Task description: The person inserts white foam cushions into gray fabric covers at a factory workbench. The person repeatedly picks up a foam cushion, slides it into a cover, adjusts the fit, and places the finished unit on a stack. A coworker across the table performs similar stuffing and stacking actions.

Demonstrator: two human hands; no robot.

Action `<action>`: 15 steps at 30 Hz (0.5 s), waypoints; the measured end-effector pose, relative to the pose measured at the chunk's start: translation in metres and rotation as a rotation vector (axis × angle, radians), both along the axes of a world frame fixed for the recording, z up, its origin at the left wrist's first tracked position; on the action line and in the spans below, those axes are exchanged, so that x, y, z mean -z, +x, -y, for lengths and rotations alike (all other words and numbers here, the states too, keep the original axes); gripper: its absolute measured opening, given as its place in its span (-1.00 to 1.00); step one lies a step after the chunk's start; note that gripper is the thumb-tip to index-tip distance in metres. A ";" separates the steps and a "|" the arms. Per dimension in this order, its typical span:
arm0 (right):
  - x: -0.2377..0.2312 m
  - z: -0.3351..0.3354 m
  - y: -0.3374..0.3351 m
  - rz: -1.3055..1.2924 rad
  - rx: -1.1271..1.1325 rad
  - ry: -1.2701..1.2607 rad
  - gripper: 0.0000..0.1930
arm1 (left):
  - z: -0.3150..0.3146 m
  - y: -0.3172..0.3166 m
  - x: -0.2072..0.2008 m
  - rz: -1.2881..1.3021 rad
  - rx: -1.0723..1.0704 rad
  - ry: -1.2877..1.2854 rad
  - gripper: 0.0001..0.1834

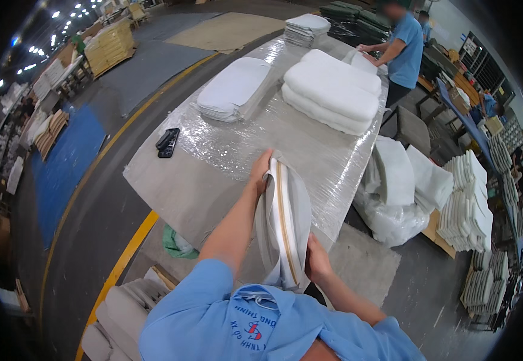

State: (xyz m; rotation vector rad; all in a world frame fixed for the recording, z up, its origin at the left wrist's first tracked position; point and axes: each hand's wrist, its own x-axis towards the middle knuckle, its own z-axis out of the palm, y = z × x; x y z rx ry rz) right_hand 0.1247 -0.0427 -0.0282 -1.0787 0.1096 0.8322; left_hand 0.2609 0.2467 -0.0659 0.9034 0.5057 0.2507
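Close to my body I hold a grey fabric cushion cover [299, 207] on edge, with a tan zipper line [283, 222] running along a white strip on its side. My left hand [261, 170] grips its far end, the fingers partly hidden behind the fabric. Lower down, my right hand [317, 260] is closed on the near right side, its fingertips hidden by the cover. Whether a pad fills the cover I cannot tell.
A plastic-covered table [213, 174] bears a stack of white oval sheets [237, 87], thick white padding [334, 87] and a black remote-like device [167, 143]. Another person [405, 48] works at the far right. Grey cushions [126, 313] lie lower left; white pads [466, 201] are piled right.
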 end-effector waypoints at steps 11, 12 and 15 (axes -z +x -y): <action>-0.004 -0.083 0.090 0.466 -0.039 -0.227 -0.35 | 0.061 -0.071 -0.006 0.211 0.126 0.460 -0.24; -0.008 -0.086 0.096 0.436 -0.021 -0.253 -0.33 | 0.072 -0.086 -0.003 0.265 0.135 0.465 -0.19; -0.004 -0.066 0.115 0.267 0.075 -0.158 -0.23 | 0.113 -0.138 -0.005 0.274 0.198 0.281 -0.18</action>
